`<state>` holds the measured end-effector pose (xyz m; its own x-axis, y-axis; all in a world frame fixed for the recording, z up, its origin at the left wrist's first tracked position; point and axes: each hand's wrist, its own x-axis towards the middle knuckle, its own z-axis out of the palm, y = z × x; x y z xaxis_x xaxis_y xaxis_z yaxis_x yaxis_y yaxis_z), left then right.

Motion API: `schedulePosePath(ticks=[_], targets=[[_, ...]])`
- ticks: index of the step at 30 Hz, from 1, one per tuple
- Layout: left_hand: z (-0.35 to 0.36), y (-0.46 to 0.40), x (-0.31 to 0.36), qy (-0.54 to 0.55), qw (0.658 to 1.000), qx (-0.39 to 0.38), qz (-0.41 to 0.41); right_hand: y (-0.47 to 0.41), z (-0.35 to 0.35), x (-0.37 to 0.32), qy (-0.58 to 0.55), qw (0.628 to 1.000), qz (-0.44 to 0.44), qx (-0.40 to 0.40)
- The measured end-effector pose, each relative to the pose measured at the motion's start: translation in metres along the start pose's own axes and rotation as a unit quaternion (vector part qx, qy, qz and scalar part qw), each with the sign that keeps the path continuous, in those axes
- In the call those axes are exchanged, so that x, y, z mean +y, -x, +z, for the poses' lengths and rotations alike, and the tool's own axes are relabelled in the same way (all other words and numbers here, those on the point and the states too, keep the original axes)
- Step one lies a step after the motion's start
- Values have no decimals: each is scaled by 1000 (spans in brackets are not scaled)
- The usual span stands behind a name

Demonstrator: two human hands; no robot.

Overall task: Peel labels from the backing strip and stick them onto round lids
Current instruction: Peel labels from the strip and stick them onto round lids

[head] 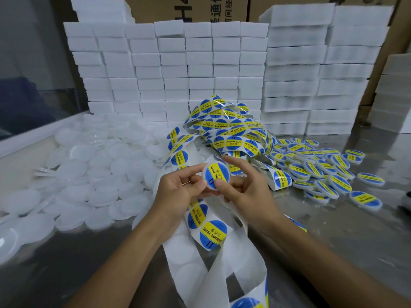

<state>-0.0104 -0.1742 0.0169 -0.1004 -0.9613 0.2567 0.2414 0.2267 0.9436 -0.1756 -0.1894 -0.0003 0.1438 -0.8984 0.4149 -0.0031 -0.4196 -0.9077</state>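
Currently, left hand [178, 185] is gripping a lid [216, 175] while right thumb is pressing its label [216, 176] flat — next, smoothing edges, setting aside.

The left hand [178, 185] and right hand [246, 187] cover the lower rim of the lid [216, 175] they hold. The backing strip [213, 258] runs off the picture at 6 o'clock. Cardboard boxes [189, 7] at 12 o'clock are cut off, so their print cannot be read whole. A dark thing [408, 201] at 3 o'clock is cut off too
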Motion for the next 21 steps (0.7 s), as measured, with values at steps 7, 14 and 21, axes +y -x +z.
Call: schedulePosePath(ticks=[7,14,21], targets=[[1,0,-1,-44,997,59,9,-3,2,3,-29,998,23,53],[0,-2,0,-66,995,79,15,2,3,-6,0,1000,-2,7],[6,-1,-6,-201,978,56,11,0,4,-16,-134,986,44,90]])
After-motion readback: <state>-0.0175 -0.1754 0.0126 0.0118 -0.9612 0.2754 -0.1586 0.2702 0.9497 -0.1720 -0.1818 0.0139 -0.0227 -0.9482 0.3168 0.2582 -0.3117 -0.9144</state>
